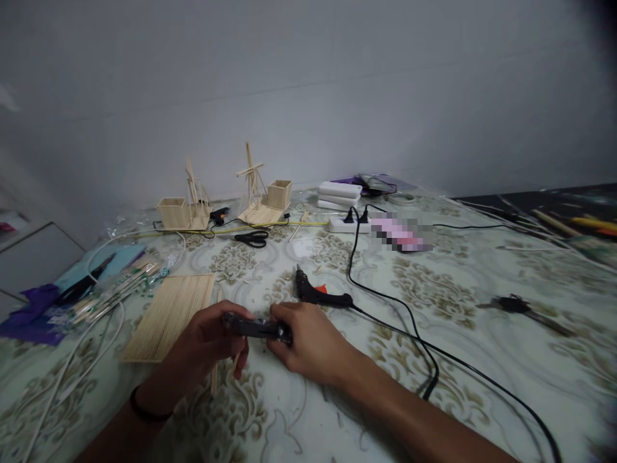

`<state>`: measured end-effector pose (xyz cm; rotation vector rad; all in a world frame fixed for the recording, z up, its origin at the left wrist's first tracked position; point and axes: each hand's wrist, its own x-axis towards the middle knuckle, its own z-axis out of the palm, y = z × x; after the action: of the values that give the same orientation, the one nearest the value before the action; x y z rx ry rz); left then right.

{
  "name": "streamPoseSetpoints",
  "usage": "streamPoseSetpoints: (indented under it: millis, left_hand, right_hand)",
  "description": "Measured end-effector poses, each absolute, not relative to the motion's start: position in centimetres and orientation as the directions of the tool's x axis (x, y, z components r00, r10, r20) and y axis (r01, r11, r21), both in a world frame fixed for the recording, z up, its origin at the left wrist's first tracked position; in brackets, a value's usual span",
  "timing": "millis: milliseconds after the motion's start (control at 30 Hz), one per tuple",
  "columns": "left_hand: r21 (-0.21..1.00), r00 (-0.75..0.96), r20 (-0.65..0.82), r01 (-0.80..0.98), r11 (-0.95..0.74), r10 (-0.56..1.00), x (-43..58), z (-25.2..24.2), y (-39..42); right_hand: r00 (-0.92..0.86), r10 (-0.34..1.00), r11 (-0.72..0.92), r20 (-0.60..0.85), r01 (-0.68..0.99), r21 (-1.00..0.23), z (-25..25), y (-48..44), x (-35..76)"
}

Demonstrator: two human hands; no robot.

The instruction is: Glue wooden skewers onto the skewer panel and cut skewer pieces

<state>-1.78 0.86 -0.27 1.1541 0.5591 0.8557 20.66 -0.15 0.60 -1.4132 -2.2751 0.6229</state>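
Both my hands hold one small dark tool (255, 326), probably a cutter, low over the patterned tablecloth (482, 334). My left hand (207, 341) is closed on its left end and also pinches thin wooden sticks (236, 365) that hang below the fingers. My right hand (308, 341) is closed on the tool's right end. A black glue gun (321, 294) lies just beyond my right hand, its cord (429, 350) trailing right.
A mat of wooden sticks (168, 315) lies left of my hands, beside a bag of sticks (116, 292) and white cable. At the back stand two stick models (263, 196), black scissors (251, 238), a power strip (347, 224) and white boxes (340, 195). Keys (518, 305) lie at right.
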Motion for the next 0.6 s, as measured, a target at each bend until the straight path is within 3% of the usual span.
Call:
streamPoseSetpoints:
  millis: [600]
  left_hand:
    - [0.914,0.613,0.055,-0.349,0.207,0.788,-1.90,0.00,0.72]
  right_hand:
    - [-0.452,0.885,0.430,0.110,0.704,-0.565,0.64,-0.29,20.50]
